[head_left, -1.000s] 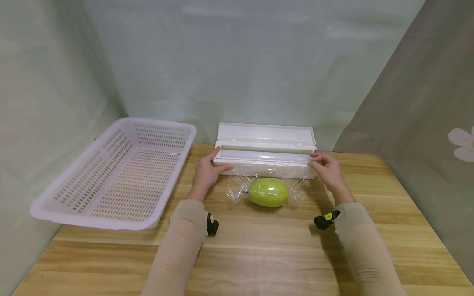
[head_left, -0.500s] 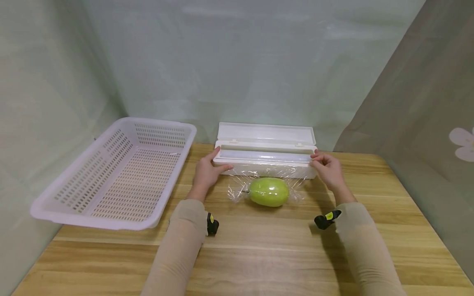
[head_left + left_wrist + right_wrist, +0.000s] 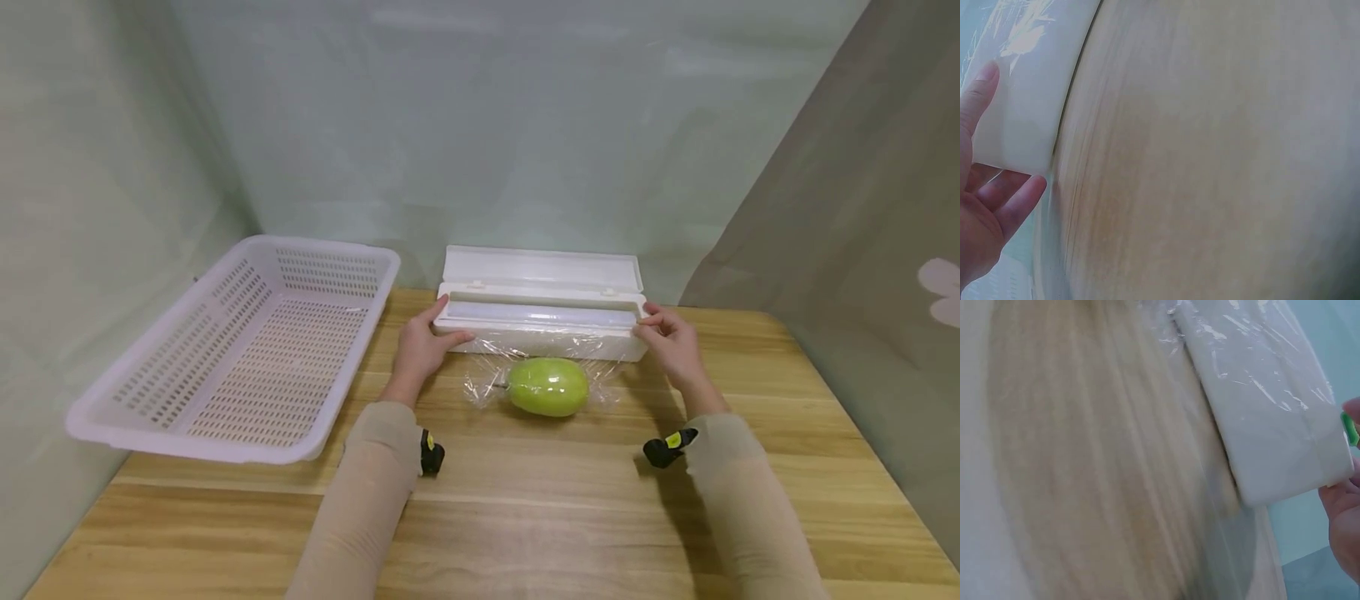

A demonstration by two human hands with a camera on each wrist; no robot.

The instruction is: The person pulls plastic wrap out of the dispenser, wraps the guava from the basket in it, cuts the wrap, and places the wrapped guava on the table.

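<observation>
A white cling film box (image 3: 536, 342) stands at the back of the table, its lid (image 3: 542, 268) raised and a roll (image 3: 540, 315) inside. My left hand (image 3: 422, 348) grips the box's left end, thumb on the front wall and fingers round the end. At the right end my right hand (image 3: 675, 346) pinches a small green slide cutter (image 3: 1350, 429) on the box's edge; part of that hand is cut off in the right wrist view. Clear cling film (image 3: 480, 383) runs from the box over a smooth oval green fruit (image 3: 549, 387) with a thin stem pointing left.
A white perforated plastic basket (image 3: 330, 417) stands at the left of the wooden table (image 3: 525, 517). Pale cloth (image 3: 525, 125) hangs close behind the box and at both sides. Black wrist cameras (image 3: 663, 450) sit at both cuffs.
My right hand has slid slightly to the right along the box's edge, to its right end. My left hand keeps its grip, and the fruit stays put. The head view has shifted a little.
</observation>
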